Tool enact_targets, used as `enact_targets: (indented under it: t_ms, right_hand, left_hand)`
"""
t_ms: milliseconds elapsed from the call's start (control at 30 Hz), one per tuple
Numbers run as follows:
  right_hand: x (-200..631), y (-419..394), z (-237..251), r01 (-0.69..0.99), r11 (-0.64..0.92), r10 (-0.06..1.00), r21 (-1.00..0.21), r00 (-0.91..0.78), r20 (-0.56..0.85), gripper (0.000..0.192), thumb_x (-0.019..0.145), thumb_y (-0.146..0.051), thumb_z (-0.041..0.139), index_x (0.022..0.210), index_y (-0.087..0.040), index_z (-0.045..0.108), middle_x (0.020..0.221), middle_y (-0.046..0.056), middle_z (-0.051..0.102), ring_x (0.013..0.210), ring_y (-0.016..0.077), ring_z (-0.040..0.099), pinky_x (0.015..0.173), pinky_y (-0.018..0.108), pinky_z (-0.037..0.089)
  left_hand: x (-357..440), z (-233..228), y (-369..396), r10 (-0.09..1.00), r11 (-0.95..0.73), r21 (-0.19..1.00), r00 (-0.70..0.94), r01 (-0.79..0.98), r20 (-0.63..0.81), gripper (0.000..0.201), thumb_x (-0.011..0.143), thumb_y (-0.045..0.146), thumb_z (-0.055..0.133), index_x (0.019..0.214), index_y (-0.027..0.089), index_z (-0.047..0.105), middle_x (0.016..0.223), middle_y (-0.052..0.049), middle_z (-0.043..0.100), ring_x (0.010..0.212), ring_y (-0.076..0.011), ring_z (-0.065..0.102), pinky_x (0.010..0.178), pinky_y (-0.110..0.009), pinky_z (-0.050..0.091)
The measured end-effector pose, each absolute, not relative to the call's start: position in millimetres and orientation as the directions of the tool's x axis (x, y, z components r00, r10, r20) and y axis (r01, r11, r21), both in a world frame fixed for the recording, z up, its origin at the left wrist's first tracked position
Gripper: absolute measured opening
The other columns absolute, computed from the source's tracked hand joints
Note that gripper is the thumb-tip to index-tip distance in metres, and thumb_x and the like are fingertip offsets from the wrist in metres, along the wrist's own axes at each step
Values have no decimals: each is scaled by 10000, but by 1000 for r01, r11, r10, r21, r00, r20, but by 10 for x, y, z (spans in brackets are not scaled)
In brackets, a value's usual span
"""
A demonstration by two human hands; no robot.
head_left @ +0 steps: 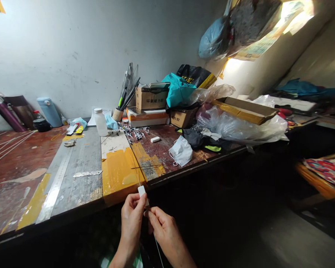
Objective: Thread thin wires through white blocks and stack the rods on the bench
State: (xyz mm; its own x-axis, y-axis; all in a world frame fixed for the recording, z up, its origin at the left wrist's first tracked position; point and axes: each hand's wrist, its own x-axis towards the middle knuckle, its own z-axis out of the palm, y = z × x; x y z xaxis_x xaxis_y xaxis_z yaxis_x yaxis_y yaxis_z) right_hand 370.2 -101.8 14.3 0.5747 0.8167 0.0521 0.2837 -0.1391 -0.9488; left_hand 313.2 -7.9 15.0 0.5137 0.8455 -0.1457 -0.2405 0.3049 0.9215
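Left hand pinching the white block, right hand fingers clamped on the thin rod; looks mid-rubbing, needs steady grip.

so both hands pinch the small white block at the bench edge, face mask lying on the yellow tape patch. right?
Not quite. In the head view the left hand and right hand do pinch the small white block, but the face mask lies on the bare reddish bench top, right of the yellow tape patch.
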Motion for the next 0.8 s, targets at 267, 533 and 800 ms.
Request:
enact_targets:
  t_ms: [267, 533, 800]
  right_hand:
    - [3645, -948, 161, 269, -174, 808, -947, 589, 19, 255, 898, -353, 501, 758, -169, 608, 606, -34, 506, 540, 97, 440, 496, 199, 329]
    - [3729, -1093, 90, 235, -149, 821, -961, 571, 12, 287, 929, -403, 439, 870, -166, 591, 625, -18, 541, 560, 111, 489, 508, 204, 356]
    - [3766, -1200, 125, 242, -200, 833, -949, 552, -35, 294, 927, -365, 455, 722, -175, 549, 582, -47, 472, 559, 98, 432, 542, 205, 331]
  left_hand:
    - [3035, 142, -35, 870, 254, 946, 474, -201, -133, 412, 646, 491, 783, 743, 127, 618, 641, -25, 624, 591, -130, 530, 544, -206, 418]
    - [3157, 90, -121, 840, 277, 939, 526, -203, -134, 369, 693, 470, 758, 751, 139, 606, 644, -15, 616, 529, -115, 516, 504, -209, 402]
    - [3118, 120, -130, 862, 236, 950, 495, -204, -107, 345, 699, 456, 757, 751, 138, 633, 669, -20, 637, 643, -142, 547, 613, -221, 422]
